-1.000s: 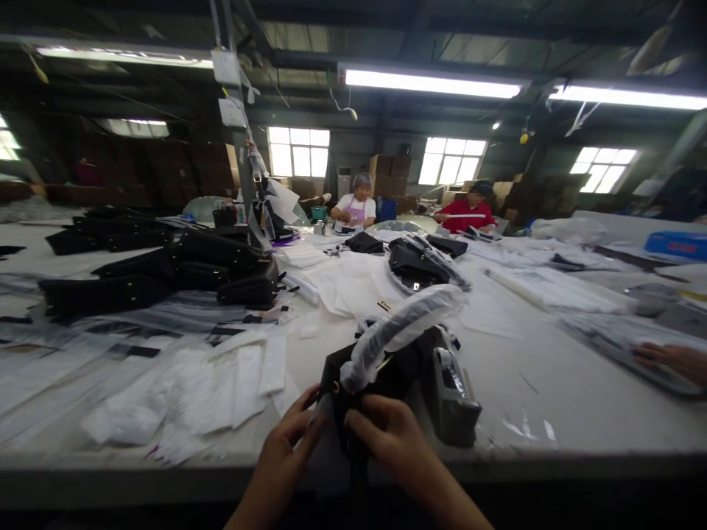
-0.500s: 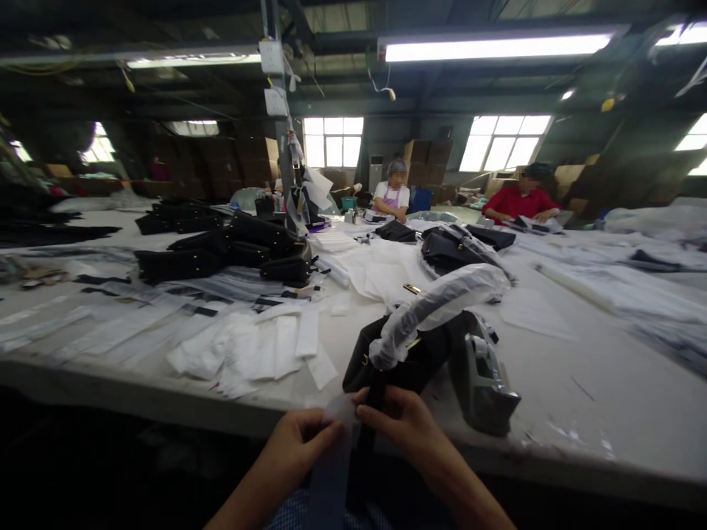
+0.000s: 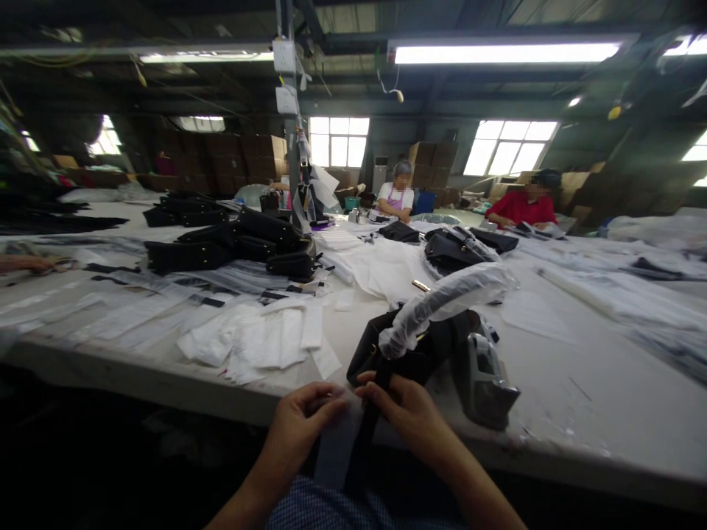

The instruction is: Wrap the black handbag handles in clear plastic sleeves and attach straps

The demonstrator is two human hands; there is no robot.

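Just past the table's front edge, my left hand (image 3: 298,423) pinches the top of a pale, thin wrapping strip (image 3: 336,449), which hangs down over my lap. Close beside it, my right hand (image 3: 412,416) is closed around a black strap (image 3: 364,434). That strap runs down from a black handbag (image 3: 364,346) resting on the table. The bag's handle (image 3: 458,298) arches up, wrapped in translucent white film. Against the bag's right side stands a grey tape dispenser (image 3: 486,390).
White sheets (image 3: 259,338) lie in a loose pile on the table (image 3: 552,383) to the left. Behind them is a heap of black bags (image 3: 193,250). Another person's hand (image 3: 25,263) shows at the left edge. Two co-workers (image 3: 395,197) sit across the table.
Both hands have risen slightly, with the strip and strap still in their fingers. The view has shifted a little. At the far left, another person's hand has appeared.
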